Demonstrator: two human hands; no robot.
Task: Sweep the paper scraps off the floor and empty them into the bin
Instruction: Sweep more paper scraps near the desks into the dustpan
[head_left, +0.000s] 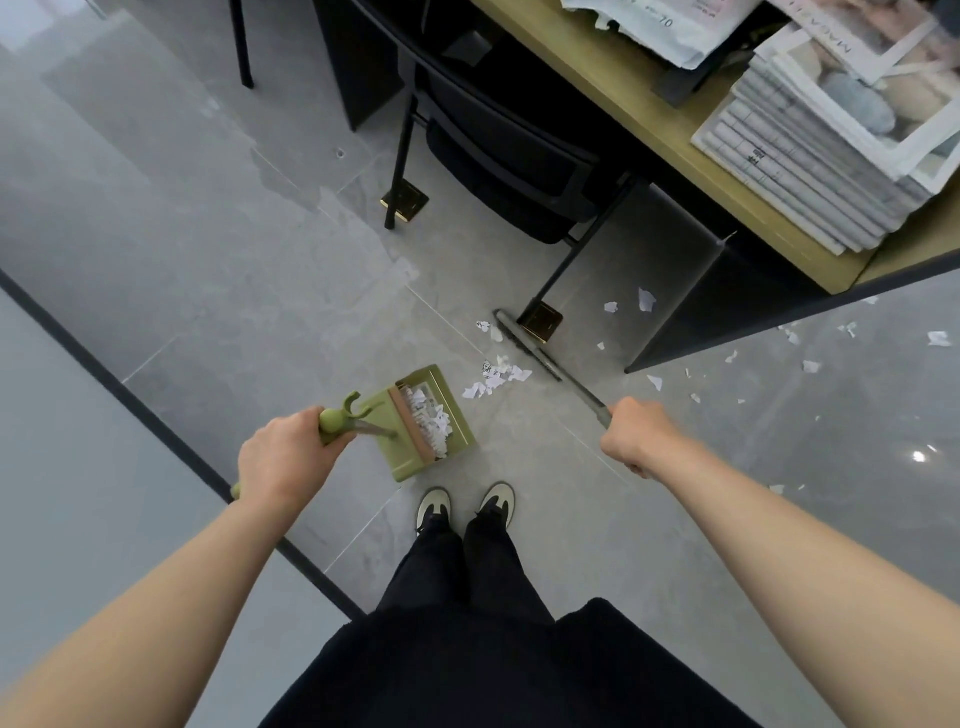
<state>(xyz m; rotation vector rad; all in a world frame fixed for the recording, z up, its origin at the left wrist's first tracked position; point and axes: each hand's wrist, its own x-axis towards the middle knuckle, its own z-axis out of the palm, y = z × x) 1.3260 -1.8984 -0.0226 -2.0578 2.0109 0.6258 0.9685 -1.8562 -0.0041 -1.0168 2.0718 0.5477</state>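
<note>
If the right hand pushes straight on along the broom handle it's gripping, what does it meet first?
Following the handle from the right hand, the line runs down to the broom head on the floor; just past it stands the chair foot. The head seems to touch that foot, though depth is unclear.

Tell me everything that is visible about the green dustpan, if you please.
The green dustpan is an olive-green, box-shaped pan that looks like plastic, with raised side walls and a tan comb strip across its inside. It stands on the grey tiled floor just ahead of the person's shoes, its open mouth turned toward a small pile of paper scraps. White scraps already lie inside it. A long green handle with a hook-shaped clip rises from it, and the left hand grips that handle.
</note>
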